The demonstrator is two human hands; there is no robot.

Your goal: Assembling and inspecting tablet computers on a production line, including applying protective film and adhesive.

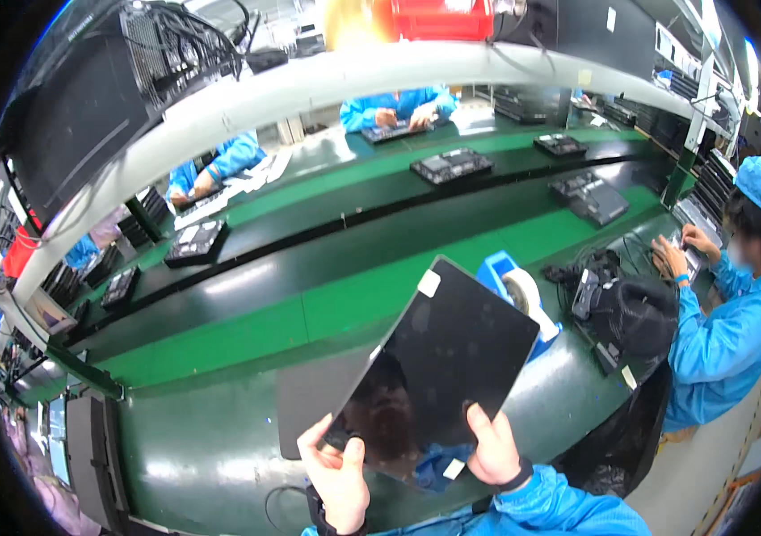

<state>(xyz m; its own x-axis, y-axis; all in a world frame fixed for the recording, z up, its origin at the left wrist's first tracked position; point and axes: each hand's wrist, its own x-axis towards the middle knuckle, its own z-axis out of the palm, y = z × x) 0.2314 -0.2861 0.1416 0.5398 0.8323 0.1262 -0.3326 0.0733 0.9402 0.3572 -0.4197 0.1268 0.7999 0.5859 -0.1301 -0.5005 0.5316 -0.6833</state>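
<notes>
I see two bare hands holding a thin, glossy black panel (452, 357) up over a dark green counter (210, 447), tilted so that one corner points away. The left hand (337, 478) grips the panel's lower left corner, thumb on the face, fingers curled shut behind it. The right hand (492, 451) clamps the lower right edge the same way, thumb lying on the glass. Small white tabs sit at the panel's top corner and bottom edge. I judge the step in hand to be inspecting or orienting the panel; the next move calls for a steady edge grip and keeping it away from the tape dispenser.

A flat dark grey sheet (313, 393) lies on the counter just behind the panel. A blue tape dispenser (514, 290) with a white roll stands to the right. Beyond, black conveyor belts (309, 259) carry open black trays (452, 165) holding devices. A co-worker in blue (729, 322) works to the right. No bin's contents are clear to me.
</notes>
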